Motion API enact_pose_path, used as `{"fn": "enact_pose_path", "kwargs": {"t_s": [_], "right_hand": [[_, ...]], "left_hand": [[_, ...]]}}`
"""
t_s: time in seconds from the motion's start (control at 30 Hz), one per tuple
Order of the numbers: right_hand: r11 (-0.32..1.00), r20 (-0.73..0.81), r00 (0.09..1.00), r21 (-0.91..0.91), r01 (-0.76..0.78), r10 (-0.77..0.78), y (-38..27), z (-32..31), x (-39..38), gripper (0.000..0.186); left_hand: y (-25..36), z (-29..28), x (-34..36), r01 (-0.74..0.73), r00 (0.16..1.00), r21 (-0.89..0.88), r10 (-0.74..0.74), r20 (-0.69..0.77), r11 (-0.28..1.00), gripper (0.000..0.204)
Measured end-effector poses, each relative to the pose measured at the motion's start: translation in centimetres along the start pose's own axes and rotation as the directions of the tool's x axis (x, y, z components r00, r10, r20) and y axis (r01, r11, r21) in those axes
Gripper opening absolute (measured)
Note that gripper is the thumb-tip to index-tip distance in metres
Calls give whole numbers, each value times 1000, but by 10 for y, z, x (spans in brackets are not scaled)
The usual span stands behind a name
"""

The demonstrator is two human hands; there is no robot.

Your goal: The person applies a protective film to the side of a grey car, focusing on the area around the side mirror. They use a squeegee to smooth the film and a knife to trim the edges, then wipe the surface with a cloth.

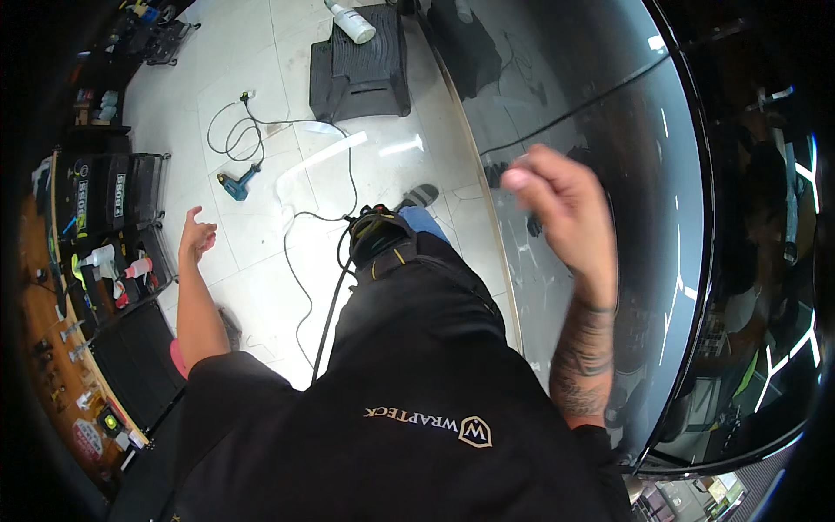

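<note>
My left hand (198,233) hangs over the floor at my left side, fingers apart and slightly bent, holding nothing. My tattooed right hand (561,204) is raised beside a glossy dark car panel (648,217), its slightly blurred fingers curled toward the thumb; what they hold, if anything, is hidden, and I cannot tell whether they touch the panel. A bulky black-and-green item (374,235) with dark cords sits at the front of my waist, against my black clothing.
A teal power tool (235,185) and looped cables (230,143) lie on the white tiled floor (226,270). Ahead, a black step platform (357,91) carries a white bottle (352,24). Black carts (122,196) with bottles and a wooden bench (43,296) line the left.
</note>
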State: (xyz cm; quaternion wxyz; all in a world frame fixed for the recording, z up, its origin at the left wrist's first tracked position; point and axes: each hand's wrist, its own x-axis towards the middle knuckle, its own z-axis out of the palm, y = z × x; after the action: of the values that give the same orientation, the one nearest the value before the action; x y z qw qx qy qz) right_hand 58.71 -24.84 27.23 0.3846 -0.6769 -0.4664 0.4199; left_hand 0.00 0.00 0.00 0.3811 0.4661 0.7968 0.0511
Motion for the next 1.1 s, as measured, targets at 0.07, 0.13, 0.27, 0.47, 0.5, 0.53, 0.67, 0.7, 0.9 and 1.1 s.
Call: {"fn": "enact_pose_path", "kwargs": {"t_s": [0.07, 0.13, 0.27, 0.47, 0.5, 0.53, 0.67, 0.7, 0.9, 1.1], "right_hand": [[981, -60, 981, -70, 182, -187, 31, 28, 3, 14], [922, -69, 931, -180, 343, -359, 70, 63, -3, 15], [996, -105, 993, 72, 61, -54, 110, 133, -30, 18], [883, -49, 987, 455, -115, 154, 173, 184, -45, 19], [887, -46, 988, 448, -112, 148, 181, 189, -46, 19], [893, -46, 989, 438, -105, 139, 185, 190, -46, 19], [976, 5, 1000, 216, -27, 27, 195, 201, -45, 14], [992, 28, 999, 121, 18, -21, 199, 205, -46, 13], [906, 181, 934, -243, 347, -309, 169, 213, -52, 11], [863, 169, 926, -337, 375, -337, 172, 222, -51, 9]], "left_hand": [[61, -5, -39, -89, 990, 243, 113, -89, 966, 42], [25, 9, -14, -277, 821, 496, 471, -322, 823, 38], [20, 4, -62, -366, 797, 550, 558, -231, 750, 38], [-24, 23, -84, -362, 930, 341, 359, 74, 868, 41], [-19, 24, -96, -353, 933, 290, 310, 184, 890, 42], [0, 33, -119, -268, 963, 348, 235, 135, 898, 41], [-34, 64, -114, -606, 704, 547, 710, 31, 577, 47], [-35, 72, -121, -707, 610, 489, 791, 55, 511, 49], [6, 100, -182, -613, 709, -25, 563, 424, 790, 52], [14, 77, -174, 24, 729, -606, 400, 555, 795, 32]]}}
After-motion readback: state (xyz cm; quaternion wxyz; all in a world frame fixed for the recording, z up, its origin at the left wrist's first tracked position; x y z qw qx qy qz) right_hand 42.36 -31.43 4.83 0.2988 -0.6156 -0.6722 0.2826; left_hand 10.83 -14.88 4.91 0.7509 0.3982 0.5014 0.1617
